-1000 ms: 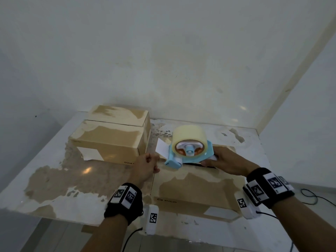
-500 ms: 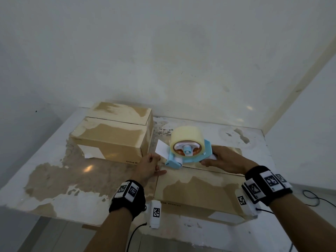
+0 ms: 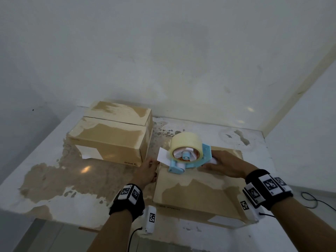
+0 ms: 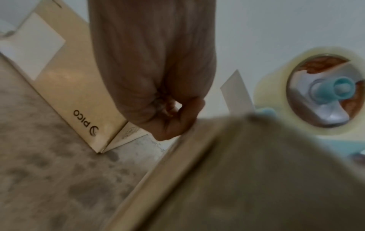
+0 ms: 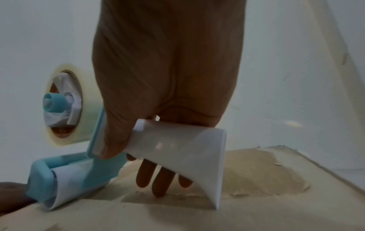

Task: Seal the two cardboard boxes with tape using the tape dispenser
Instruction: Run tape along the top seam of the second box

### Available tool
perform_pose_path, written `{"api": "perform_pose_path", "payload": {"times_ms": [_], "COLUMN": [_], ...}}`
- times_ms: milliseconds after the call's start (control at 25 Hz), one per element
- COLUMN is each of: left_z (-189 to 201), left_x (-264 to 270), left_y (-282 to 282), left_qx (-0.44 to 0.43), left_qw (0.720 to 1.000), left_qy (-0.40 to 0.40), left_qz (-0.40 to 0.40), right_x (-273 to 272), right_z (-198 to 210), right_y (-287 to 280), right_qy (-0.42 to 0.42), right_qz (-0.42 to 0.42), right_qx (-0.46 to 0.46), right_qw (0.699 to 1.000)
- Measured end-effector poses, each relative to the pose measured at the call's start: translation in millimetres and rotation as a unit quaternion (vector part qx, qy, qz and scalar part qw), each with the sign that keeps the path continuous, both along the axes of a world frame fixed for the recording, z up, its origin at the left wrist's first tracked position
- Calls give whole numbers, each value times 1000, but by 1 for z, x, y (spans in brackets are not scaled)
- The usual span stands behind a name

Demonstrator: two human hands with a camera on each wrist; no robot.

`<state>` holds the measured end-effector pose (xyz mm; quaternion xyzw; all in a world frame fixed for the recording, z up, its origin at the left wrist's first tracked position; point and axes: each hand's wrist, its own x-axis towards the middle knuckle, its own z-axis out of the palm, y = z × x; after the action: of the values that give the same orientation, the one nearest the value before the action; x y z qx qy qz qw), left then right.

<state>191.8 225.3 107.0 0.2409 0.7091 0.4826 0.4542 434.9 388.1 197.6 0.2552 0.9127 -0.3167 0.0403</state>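
Two cardboard boxes lie on the table. On the near box (image 3: pixel 200 190) stands a blue tape dispenser (image 3: pixel 190 158) with a clear tape roll (image 5: pixel 65 107), its front roller (image 5: pixel 59 192) down near the box's far-left edge. My right hand (image 3: pixel 225 165) grips its white handle (image 5: pixel 177 150), thumb on top and fingers underneath. At that box's far-left corner my left hand (image 3: pixel 147 170) has curled fingers and its thumb (image 4: pixel 183 118) against the edge. The far box (image 3: pixel 112 137) sits closed at the back left. No tape strip is visible on either box.
The worn white table (image 3: pixel 54 182) ends close in front of the near box. White walls close off the back and right. A narrow gap separates the two boxes. A white paper tab (image 3: pixel 163 157) sticks up from the dispenser's front. A black cable (image 3: pixel 312 199) lies at the right.
The head view shifted a little. My left hand slid slightly nearer along the box's left edge. The dispenser and right hand stay at the same spot on the box top.
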Motion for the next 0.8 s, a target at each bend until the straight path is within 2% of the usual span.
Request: {"api": "perform_pose_path", "payload": {"times_ms": [240, 360, 480, 560, 640, 680, 800], "left_z": [4, -2, -32, -45, -38, -31, -7], "left_x": [14, 12, 16, 20, 20, 20, 35], "left_y": [-7, -7, -22, -34, -34, -32, -30], "left_qx": [33, 2, -48, -48, 4, 40, 120], "left_qw": [999, 999, 992, 989, 984, 984, 977], "left_qy": [-17, 45, 116, 133, 152, 151, 175], "left_qz": [32, 26, -2, 40, 98, 92, -33], "right_x": [-5, -8, -11, -13, -13, -14, -17], "right_z": [6, 9, 13, 15, 18, 21, 27], "right_y": [-1, -2, -4, -7, -9, -11, -14], "right_qy": [-30, -54, -75, -88, -93, -89, -76], "right_qz": [7, 11, 17, 22, 26, 26, 19], "right_qx": [-1, 0, -1, 1, 4, 4, 5], "right_qw": [1000, 998, 997, 996, 995, 996, 997]}}
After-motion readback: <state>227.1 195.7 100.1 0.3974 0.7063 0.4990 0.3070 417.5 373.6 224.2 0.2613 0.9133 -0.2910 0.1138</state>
